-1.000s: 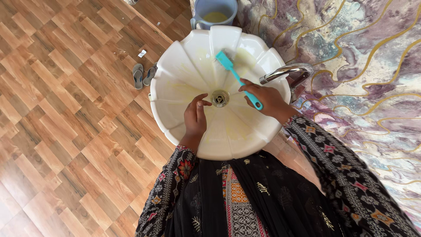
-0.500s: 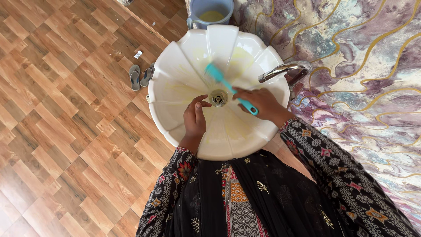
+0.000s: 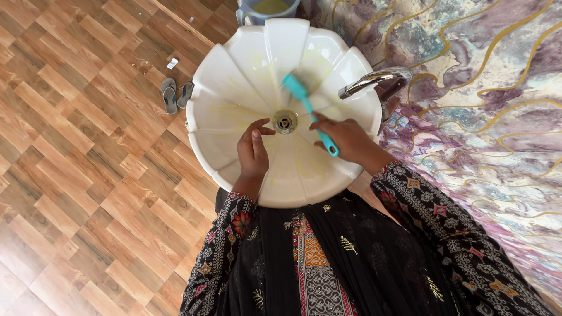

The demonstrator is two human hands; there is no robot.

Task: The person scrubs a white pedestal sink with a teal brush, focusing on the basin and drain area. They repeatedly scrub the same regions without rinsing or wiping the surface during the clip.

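Over white basin (image 3: 234, 76), rt hand (image 3: 345, 137) gripping teal brush (image 3: 307, 108), lt hand (image 3: 253, 153) loose, fingers resting nr drain (image 3: 284, 121)

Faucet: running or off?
Off, as far as the head view shows. No stream falls from the chrome faucet spout, and the white basin holds no pooled water, only yellowish streaks.

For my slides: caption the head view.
Right hand scrubs white basin with teal brush; left hand near drain.
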